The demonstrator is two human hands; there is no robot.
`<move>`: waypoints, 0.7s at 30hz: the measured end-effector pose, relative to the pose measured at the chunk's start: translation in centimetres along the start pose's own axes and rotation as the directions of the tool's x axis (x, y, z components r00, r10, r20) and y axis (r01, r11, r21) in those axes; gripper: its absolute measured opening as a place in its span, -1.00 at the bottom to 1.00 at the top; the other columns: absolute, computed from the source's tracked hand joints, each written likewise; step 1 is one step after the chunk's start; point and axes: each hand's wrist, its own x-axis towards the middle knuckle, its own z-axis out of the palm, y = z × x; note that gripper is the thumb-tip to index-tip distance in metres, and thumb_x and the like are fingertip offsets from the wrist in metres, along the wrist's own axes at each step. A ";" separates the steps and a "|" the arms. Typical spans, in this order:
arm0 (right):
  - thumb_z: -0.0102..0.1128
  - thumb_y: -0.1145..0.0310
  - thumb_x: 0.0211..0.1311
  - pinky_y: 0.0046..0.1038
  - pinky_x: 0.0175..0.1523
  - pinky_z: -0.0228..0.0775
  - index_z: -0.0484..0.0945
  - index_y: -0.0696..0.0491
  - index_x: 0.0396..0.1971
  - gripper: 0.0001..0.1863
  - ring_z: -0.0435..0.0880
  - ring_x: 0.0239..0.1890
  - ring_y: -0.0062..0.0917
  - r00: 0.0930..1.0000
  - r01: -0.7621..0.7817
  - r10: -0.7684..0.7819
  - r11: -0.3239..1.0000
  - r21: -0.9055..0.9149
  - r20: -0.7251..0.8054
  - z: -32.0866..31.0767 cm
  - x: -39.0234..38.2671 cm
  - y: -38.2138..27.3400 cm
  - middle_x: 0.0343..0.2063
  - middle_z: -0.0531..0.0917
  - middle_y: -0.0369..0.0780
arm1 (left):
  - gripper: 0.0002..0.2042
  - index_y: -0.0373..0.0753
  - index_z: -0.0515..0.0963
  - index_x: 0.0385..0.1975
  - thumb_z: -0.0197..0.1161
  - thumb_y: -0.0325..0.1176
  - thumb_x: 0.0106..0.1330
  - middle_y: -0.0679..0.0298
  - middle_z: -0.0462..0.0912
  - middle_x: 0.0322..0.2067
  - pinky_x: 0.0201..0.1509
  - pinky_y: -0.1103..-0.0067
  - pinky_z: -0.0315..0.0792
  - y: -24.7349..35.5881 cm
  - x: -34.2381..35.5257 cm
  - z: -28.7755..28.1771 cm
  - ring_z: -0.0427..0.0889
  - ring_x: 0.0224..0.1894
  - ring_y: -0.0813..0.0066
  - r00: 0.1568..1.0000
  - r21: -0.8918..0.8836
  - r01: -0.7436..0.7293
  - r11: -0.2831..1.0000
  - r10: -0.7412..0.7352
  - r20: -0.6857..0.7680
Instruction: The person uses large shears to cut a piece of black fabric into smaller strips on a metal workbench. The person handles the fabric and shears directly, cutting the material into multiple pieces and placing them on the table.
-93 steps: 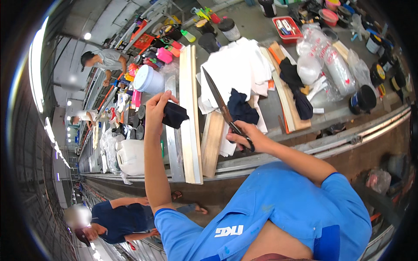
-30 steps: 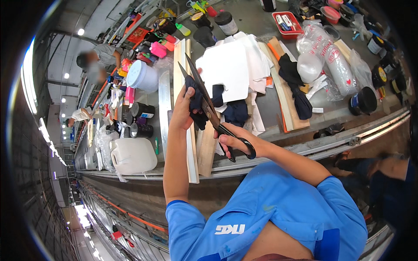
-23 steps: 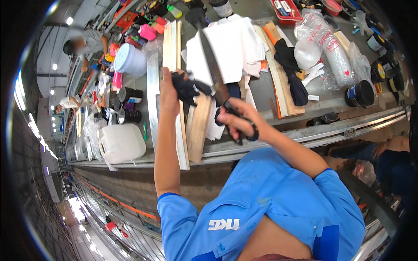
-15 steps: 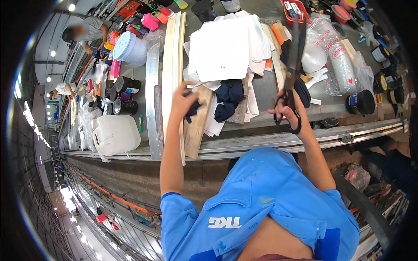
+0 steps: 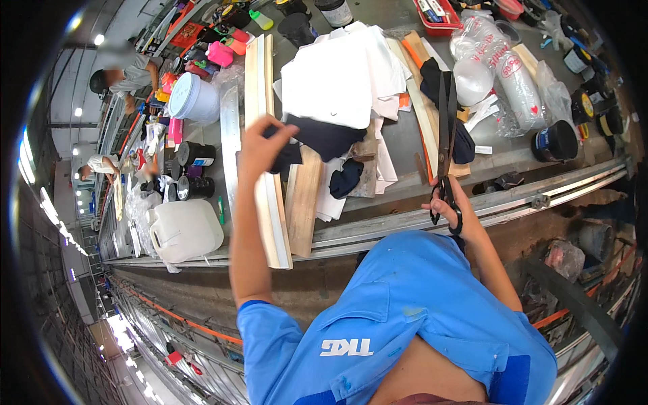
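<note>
My left hand (image 5: 262,147) pinches a dark navy fabric piece (image 5: 329,137), which stretches right from the fingers along the near edge of a stack of white sheets (image 5: 325,84). Part of it also hangs below that hand. My right hand (image 5: 445,206) is closed on large black scissors (image 5: 445,128), gripped by the handles with the long blades pointing away from me. Nearer me than the stack lies a crumpled dark fabric piece (image 5: 346,179) on white scraps. Beside it is a wooden board (image 5: 304,202).
Long pale strips (image 5: 260,74) and a metal bar (image 5: 231,135) lie left of the stack. A white jerrycan (image 5: 185,229) and a white bucket (image 5: 194,96) stand farther left. At right are a black jar (image 5: 557,140), plastic-wrapped cups (image 5: 520,94) and a red basket (image 5: 439,25).
My left hand has moved left, and the dark fabric by the stack now stretches out from it. The scissors, in my right hand, have come nearer me and point more straight ahead.
</note>
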 end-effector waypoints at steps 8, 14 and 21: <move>0.37 0.16 0.20 -0.36 0.25 0.36 0.05 0.09 0.35 -0.15 0.47 -0.16 -0.56 0.827 -0.005 -0.173 0.949 0.314 0.535 3.5 1.1 -3.9 -0.23 0.39 -0.27 | -0.80 -0.32 0.70 -0.24 0.42 -0.39 0.18 0.35 0.68 -0.42 -0.25 0.73 0.45 13.6 -1.0 -14.0 0.59 -0.39 0.71 0.944 0.085 -0.260 0.962 0.272 -0.187; 0.21 0.00 0.35 -0.44 0.12 0.36 0.01 0.12 0.36 -0.19 0.53 0.02 -0.49 0.420 -0.200 -0.250 0.912 0.357 0.872 11.2 3.5 -6.7 -0.17 0.41 -0.25 | -0.83 -0.30 0.72 -0.26 0.44 -0.41 0.18 0.33 0.68 -0.42 -0.30 0.75 0.45 16.3 -0.1 -17.6 0.60 -0.39 0.69 0.827 0.099 -0.371 0.923 0.377 -0.417; -0.02 -0.33 0.31 -0.36 0.23 0.33 -0.03 0.20 0.35 -0.03 0.49 0.14 -0.40 0.354 -0.176 -0.278 0.918 0.355 0.893 18.2 5.1 -7.6 0.00 0.52 -0.06 | -0.81 -0.35 0.68 -0.21 0.41 -0.48 0.19 0.29 0.67 -0.38 -0.33 0.73 0.51 19.2 -2.7 -16.8 0.63 -0.40 0.65 0.800 -0.007 -0.401 0.916 0.346 -0.491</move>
